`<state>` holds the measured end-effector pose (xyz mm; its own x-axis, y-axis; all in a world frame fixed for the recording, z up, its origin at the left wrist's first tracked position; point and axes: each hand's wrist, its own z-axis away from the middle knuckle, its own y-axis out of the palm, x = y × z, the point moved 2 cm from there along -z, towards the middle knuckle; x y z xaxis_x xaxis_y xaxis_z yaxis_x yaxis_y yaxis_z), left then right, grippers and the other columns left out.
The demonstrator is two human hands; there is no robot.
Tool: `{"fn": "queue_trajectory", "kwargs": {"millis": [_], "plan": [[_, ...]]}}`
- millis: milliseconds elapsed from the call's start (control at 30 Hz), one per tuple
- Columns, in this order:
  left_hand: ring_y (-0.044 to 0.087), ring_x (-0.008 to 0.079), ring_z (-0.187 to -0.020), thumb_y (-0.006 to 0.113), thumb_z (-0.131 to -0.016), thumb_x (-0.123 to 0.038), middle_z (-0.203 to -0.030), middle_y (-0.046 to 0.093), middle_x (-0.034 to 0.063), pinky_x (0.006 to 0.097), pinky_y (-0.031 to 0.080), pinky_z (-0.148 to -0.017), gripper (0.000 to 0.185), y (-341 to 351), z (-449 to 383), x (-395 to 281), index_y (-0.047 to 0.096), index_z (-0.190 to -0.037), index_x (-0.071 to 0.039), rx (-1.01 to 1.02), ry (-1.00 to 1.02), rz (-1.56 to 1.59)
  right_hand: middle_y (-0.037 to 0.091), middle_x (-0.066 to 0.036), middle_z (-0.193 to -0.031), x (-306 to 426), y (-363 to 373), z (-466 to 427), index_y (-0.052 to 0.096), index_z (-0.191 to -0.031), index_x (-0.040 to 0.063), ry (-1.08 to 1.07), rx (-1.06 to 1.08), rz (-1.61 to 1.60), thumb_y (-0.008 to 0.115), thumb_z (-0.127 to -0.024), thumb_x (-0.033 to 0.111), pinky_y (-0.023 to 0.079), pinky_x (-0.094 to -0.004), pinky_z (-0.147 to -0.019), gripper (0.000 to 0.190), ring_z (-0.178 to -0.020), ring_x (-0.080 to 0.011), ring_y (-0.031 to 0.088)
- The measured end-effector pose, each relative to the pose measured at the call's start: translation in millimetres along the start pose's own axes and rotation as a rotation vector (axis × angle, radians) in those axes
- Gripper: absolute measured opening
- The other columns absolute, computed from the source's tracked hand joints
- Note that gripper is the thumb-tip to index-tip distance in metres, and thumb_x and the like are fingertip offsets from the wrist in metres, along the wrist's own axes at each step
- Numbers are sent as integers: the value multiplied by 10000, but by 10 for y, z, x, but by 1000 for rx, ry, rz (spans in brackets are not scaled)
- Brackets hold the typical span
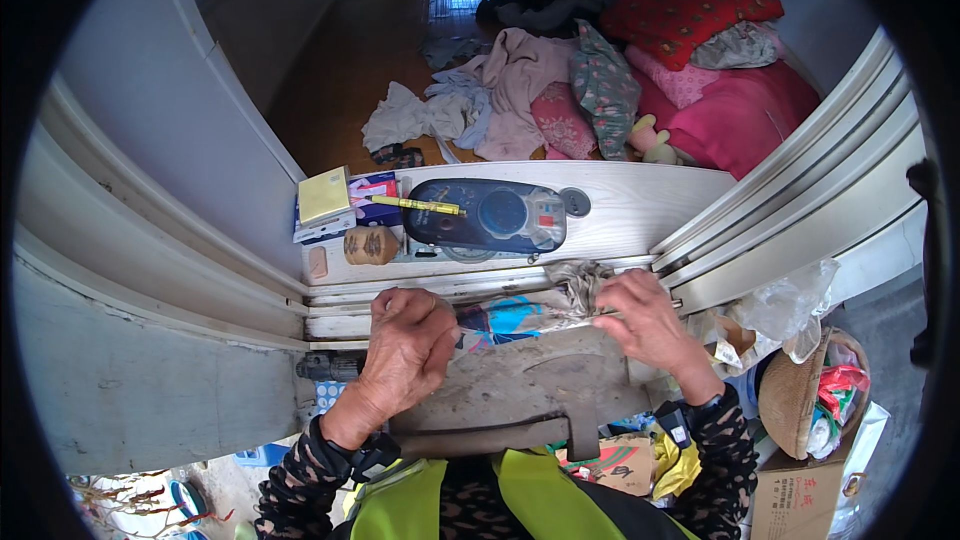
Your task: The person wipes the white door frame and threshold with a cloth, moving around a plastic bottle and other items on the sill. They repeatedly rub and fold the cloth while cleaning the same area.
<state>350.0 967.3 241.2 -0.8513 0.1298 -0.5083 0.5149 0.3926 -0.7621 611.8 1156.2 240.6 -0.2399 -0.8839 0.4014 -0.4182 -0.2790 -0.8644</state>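
Note:
A rumpled cloth (pixel 517 315), greyish with a bright blue and dark printed pattern, lies along the white window track (pixel 337 326). My left hand (pixel 412 334) is curled over its left end, and the fingertips are hidden beneath the knuckles. At the bunched grey end on the right, my right hand (pixel 641 315) pinches the material between thumb and fingers. A thin dark edge or rod runs by the right fingers; I cannot tell which. Below the cloth is a dusty grey-brown wooden chair or bench top (pixel 517 375).
On the inner sill (pixel 630 195) lie a dark pencil case (pixel 487 232), a yellow pen (pixel 416 204), a pale yellow box (pixel 324 195) and a round black lid (pixel 575 202). Clothes (pixel 517 75) are heaped beyond. A woven basket (pixel 795 390) and cardboard box (pixel 795 495) stand at right.

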Motion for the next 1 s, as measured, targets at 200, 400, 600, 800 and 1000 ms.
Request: {"fn": "queue_trajectory", "kwargs": {"millis": [200, 400, 600, 800, 1000], "plan": [[557, 286, -918, 683, -767, -45, -884, 604, 52, 427, 385, -903, 84, -23, 18, 13, 638, -820, -93, -38, -11, 42, 584, -60, -972, -148, 198, -30, 617, -826, 73, -101, 29, 228, 652, -778, 45, 437, -406, -887, 66, -935, -270, 542], [571, 305, -868, 691, -774, -20, -816, 580, 78, 419, 408, -878, 82, -79, -10, 31, 668, -834, -70, -112, -89, 69, 605, -63, -1038, -127, 145, 105, 618, -979, 84, -24, 31, 310, 663, -834, 92, 421, -408, -941, 152, -1010, -253, 536], [573, 321, -852, 677, -801, -7, -832, 606, 101, 410, 427, -841, 72, -36, -1, -3, 657, -842, -62, -109, -112, 145, 601, -48, -1014, -67, 190, -7, 616, -911, 79, -119, 24, 350, 654, -808, 30, 425, -401, -934, 121, -962, -250, 546], [573, 351, -868, 669, -833, -25, -845, 619, 111, 443, 418, -844, 59, -58, 76, -37, 622, -853, -55, -11, 9, 158, 598, -98, -952, 174, -376, 286, 542, -942, 57, 35, -116, 77, 601, -859, 13, 440, -419, -872, 112, -923, -306, 548], [572, 336, -862, 643, -860, -106, -846, 615, 119, 448, 410, -829, 57, 130, -134, 55, 615, -856, -56, -98, 14, -71, 587, -139, -929, 57, -344, 154, 530, -982, 49, 312, 80, 44, 590, -887, 82, 434, -472, -845, 117, -919, -367, 557]]}}
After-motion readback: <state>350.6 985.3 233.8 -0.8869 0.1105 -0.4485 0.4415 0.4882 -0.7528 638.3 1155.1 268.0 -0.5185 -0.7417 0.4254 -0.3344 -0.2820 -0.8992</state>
